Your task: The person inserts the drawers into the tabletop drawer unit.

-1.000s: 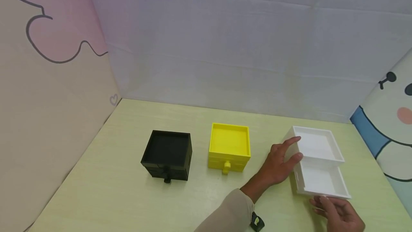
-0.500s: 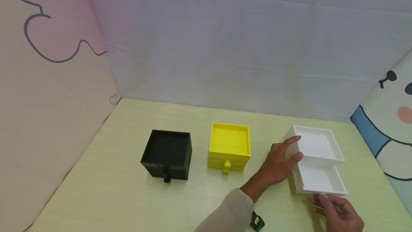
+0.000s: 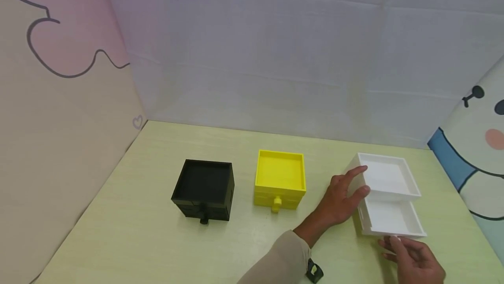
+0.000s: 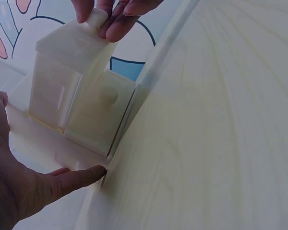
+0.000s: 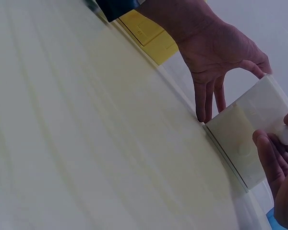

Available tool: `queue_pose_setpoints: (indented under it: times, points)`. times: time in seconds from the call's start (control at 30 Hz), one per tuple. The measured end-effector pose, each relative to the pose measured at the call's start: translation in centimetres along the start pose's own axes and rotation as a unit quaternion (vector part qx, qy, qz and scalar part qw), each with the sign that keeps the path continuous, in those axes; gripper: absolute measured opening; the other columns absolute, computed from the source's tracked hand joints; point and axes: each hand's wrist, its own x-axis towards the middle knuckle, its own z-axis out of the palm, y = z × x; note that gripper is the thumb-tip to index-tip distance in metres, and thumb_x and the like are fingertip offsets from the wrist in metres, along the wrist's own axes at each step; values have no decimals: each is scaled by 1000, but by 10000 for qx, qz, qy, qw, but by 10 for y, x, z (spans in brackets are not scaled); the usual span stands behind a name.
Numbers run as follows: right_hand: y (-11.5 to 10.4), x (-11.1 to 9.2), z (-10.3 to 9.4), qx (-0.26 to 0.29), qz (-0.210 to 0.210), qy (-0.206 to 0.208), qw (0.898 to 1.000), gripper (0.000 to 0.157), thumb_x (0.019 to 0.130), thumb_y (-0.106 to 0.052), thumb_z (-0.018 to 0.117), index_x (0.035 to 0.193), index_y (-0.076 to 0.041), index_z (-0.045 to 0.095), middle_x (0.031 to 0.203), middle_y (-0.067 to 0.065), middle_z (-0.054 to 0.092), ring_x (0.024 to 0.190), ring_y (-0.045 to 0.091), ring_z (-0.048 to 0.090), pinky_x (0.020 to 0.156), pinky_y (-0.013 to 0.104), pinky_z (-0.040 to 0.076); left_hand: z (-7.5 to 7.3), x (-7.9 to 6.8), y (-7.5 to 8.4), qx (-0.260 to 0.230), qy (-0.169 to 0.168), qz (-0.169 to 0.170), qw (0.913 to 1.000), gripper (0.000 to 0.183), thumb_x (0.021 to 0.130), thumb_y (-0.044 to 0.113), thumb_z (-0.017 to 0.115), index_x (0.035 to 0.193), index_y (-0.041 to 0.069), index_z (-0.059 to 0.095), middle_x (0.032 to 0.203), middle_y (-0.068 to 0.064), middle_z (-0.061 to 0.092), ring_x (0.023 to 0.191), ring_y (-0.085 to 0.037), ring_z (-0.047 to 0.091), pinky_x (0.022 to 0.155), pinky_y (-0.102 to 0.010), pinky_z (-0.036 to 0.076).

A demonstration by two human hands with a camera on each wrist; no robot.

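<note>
A white two-drawer box (image 3: 387, 177) stands at the table's right, its upper drawer (image 3: 395, 218) pulled out toward me and bare inside. Below it, the lower drawer (image 4: 93, 115) with a round knob is in place. My right hand (image 3: 419, 260) pinches the upper drawer's white knob (image 4: 97, 18) between thumb and fingers, palm side partly hidden in the head view. Against the box's left wall rests my left hand (image 3: 340, 198), fingers extended and spread; in the right wrist view several of its fingers (image 5: 200, 100) reach down to the box's bottom edge.
A yellow drawer box (image 3: 280, 174) stands in the middle of the table and a black one (image 3: 204, 185) farther left, both with their drawers in. A pale curtain (image 3: 275, 56) hangs behind the table. Printed panels (image 3: 67, 100) flank it.
The white upper drawer has slid slightly inward, away from me, with my right hand on its knob, mostly in the first half second. My left hand has stayed on the box's side.
</note>
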Motion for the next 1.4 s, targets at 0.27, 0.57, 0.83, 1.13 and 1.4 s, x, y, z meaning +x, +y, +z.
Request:
queue_pose_setpoints:
  times: [0.27, 0.57, 0.83, 1.13, 1.4]
  points:
    - [0, 1, -1, -43, 156, 12, 9999, 11, 87, 12, 66, 88, 3, 61, 69, -6, 72, 57, 7, 69, 48, 21, 52, 1, 0, 1, 28, 25, -51, 10000, 47, 100, 54, 43, 147, 54, 34, 137, 2, 49, 126, -12, 44, 91, -38, 46]
    - [0, 1, 2, 467, -79, -128, 9988, 15, 83, 20, 64, 84, 6, 61, 69, 1, 72, 57, 11, 70, 48, 24, 53, 0, 1, 1, 22, 14, -19, 10000, 48, 100, 54, 42, 147, 53, 35, 138, 2, 51, 126, -12, 44, 90, -36, 45]
    - [1, 3, 4, 378, -192, -225, 9988, 17, 82, 21, 63, 82, 5, 60, 69, 1, 72, 55, 10, 69, 48, 22, 52, -1, 2, 1, 0, 58, -37, 10000, 48, 100, 54, 42, 147, 53, 35, 137, 2, 51, 126, -12, 44, 89, -35, 45]
    - [-2, 2, 11, 85, -383, 87, 9992, 15, 82, 14, 70, 81, 3, 60, 67, -3, 71, 54, 7, 68, 49, 20, 52, 0, 3, 4, 103, 17, -70, 9999, 48, 100, 52, 44, 147, 52, 36, 139, 5, 52, 127, -12, 43, 90, -36, 46]
    - [-1, 2, 15, -377, -405, 196, 9983, 15, 83, 8, 73, 83, -1, 61, 67, -9, 70, 54, 3, 67, 50, 16, 51, -1, 2, 3, 117, 40, -62, 9999, 48, 100, 53, 43, 147, 52, 36, 140, 6, 51, 128, -12, 43, 91, -38, 46]
